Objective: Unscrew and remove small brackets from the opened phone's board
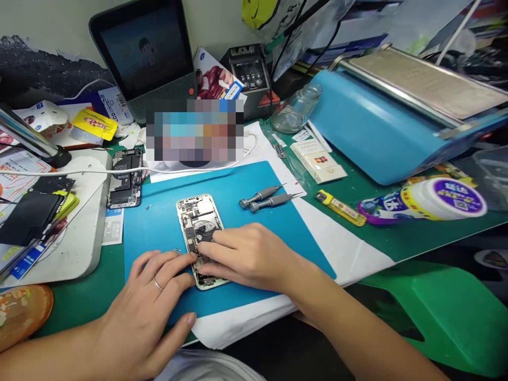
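An opened phone (196,219) with its insides bare lies on a blue mat (246,182). My left hand (153,296) rests flat on the mat, fingers spread, fingertips against the phone's left edge. A ring sits on one finger. My right hand (248,256) lies over the phone's lower half. Its fingers are stretched out and press on the parts inside. I cannot make out anything held in either hand.
Two screwdrivers (265,198) lie on the mat's far right. A second opened phone (126,177), a yellow lighter (340,207), a cigarette pack (320,161), a glass jar (296,108), a blue machine (397,116), a white tub (440,198) and a tablet (145,50) surround it.
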A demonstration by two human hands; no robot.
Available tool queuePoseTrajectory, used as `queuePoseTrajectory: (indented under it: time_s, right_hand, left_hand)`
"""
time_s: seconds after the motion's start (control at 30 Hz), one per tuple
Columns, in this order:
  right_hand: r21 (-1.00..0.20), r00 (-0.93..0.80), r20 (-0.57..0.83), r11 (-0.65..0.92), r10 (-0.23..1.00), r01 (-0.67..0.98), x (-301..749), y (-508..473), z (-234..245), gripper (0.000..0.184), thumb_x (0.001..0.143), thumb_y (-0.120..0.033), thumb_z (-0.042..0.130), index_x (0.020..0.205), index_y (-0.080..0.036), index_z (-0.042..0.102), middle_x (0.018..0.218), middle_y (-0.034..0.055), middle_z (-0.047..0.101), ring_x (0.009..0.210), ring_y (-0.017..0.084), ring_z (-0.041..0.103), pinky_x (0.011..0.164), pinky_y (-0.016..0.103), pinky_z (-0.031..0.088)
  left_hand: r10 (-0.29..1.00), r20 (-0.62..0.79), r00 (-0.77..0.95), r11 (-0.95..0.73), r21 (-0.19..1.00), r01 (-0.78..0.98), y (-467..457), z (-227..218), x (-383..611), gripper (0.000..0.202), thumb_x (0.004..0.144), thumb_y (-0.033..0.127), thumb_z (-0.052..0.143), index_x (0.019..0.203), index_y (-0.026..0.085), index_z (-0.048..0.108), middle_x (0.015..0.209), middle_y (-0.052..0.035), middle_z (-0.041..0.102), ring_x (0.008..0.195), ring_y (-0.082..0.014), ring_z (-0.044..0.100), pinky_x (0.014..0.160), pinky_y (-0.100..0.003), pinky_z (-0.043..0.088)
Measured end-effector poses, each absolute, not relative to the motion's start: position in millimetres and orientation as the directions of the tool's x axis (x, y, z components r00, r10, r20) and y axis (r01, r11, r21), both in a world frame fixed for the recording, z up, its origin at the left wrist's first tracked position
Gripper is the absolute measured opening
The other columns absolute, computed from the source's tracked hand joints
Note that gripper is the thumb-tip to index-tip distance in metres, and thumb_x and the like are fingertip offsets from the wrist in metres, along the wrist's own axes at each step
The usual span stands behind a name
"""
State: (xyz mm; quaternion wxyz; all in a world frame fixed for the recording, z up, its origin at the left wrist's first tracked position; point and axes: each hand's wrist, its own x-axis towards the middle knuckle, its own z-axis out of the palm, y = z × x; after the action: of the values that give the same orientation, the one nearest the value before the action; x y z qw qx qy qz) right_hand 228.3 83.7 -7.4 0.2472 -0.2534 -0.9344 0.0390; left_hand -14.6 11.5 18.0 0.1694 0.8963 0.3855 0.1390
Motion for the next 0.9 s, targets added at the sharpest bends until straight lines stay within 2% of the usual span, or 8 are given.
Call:
queuePoseTrajectory:
  time_s: [0.2,0.53,0.73,0.9]
  right_hand:
    - [-0.174,-0.733,0.485,0.874,0.477,0.454,226.5,82.0,-7.8,0.029,0.106,-0.034,0.052,0.089,-0.018,0.07,0.067,-0.0031,0.059,0.056,0.01,0.052,0.053,0.029,0.028]
    - [-0.197,-0.731,0.481,0.872,0.484,0.448,227.0,83.1,-7.5,0.03,0.107,-0.035,0.048,0.095,-0.017,0.07,0.07,-0.0016,0.063,0.06,0.01,0.057,0.053,0.028,0.032]
    - [-0.23,-0.711,0.505,0.871,0.489,0.435,230.9,82.0,-6.5,0.032,0.107,-0.04,0.048,0.104,-0.015,0.068,0.073,-0.0006,0.065,0.062,0.011,0.059,0.054,0.027,0.034]
    - [-0.221,-0.719,0.495,0.871,0.488,0.439,232.3,81.4,-5.0,0.029,0.105,-0.036,0.053,0.09,-0.016,0.067,0.071,-0.0011,0.061,0.058,0.011,0.054,0.053,0.027,0.032]
  left_hand:
    - [0.735,0.118,0.667,-0.646,0.421,0.637,11.3,17.4,-15.2,0.035,0.095,0.023,0.053,0.13,0.02,0.054,0.148,-0.0136,0.055,0.134,-0.0289,0.047,0.11,-0.049,0.034]
    - [0.718,0.123,0.686,-0.672,0.379,0.636,11.0,14.9,-17.7,0.052,0.096,0.025,0.053,0.147,0.019,0.048,0.148,-0.0127,0.057,0.134,-0.0304,0.048,0.112,-0.052,0.035]
    - [0.691,0.128,0.711,-0.702,0.35,0.62,12.6,14.5,-19.2,0.055,0.096,0.026,0.056,0.15,0.018,0.046,0.148,-0.0126,0.057,0.133,-0.0308,0.05,0.112,-0.051,0.036]
    - [0.705,0.126,0.698,-0.688,0.362,0.629,12.7,15.3,-18.3,0.055,0.097,0.026,0.054,0.151,0.017,0.044,0.151,-0.0128,0.054,0.136,-0.0295,0.045,0.114,-0.051,0.031]
